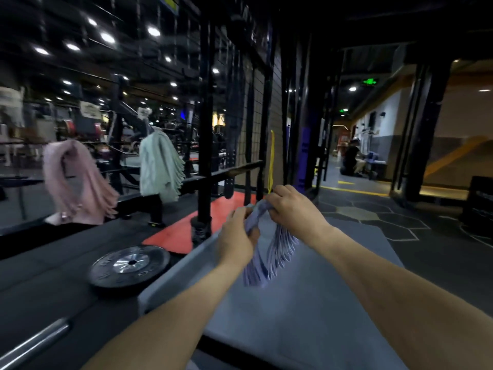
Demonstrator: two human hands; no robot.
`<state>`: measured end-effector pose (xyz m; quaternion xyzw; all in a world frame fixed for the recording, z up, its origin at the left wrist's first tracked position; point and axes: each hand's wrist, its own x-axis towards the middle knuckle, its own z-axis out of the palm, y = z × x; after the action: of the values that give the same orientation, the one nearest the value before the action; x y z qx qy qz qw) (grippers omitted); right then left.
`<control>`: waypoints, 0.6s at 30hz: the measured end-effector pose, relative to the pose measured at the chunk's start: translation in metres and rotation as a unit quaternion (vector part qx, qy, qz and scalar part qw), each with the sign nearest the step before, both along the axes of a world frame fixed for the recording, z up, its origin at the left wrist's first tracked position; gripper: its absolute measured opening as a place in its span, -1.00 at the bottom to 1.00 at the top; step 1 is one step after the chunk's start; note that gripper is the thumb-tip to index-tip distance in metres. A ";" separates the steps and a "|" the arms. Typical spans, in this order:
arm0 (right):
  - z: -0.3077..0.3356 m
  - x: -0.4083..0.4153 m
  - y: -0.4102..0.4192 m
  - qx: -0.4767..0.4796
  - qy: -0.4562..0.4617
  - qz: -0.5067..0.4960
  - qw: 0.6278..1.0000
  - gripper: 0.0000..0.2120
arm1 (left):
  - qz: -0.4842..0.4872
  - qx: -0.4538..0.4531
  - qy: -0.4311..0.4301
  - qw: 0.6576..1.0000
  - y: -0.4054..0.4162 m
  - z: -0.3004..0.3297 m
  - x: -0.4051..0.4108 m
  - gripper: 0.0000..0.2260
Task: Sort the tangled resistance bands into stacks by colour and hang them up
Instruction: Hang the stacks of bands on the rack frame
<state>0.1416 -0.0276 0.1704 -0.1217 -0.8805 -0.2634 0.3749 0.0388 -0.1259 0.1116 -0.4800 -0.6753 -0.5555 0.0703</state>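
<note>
Head view, left hand (236,237): fingers curled round one side of the purple band stack (269,252), gripping it just below the top fold.
Head view, right hand (292,206): fingers (274,202) curled over the top fold of the same stack, pinching it from the other side; the two hands sit close together.
Purple band stack: held up between both sets of fingers, above the grey mat (293,303); its loops hang down in two fans, one under the left fingers, one under the right palm.
Pink band stack (77,182): draped over a rack bar, far to the left of the left fingers, loops hanging down.
Pale green band stack (160,166): draped on the same rack, between the pink stack and the hands, up and left of the left fingers.
Yellow band (271,161): a single thin strip hanging just above the right fingers, beside the black upright (206,129).
Weight plate (129,265): lying flat on the dark floor, left of and below the left fingers, just beside the mat's edge.
Barbell (32,343): steel shaft at lower left, blurred.
Red floor pad (184,228): beyond the mat, left of the left fingers.
</note>
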 end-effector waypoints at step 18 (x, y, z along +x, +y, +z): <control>0.046 -0.104 -0.091 -0.003 -0.086 0.074 0.994 -0.73 | 0.176 -0.173 0.260 0.934 -0.133 0.098 -0.100 -0.89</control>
<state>0.0372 -0.1189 0.2165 -0.0344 -0.9168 -0.2421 0.3157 -0.0609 -0.2592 0.2098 -0.4864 -0.7924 -0.2645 0.2561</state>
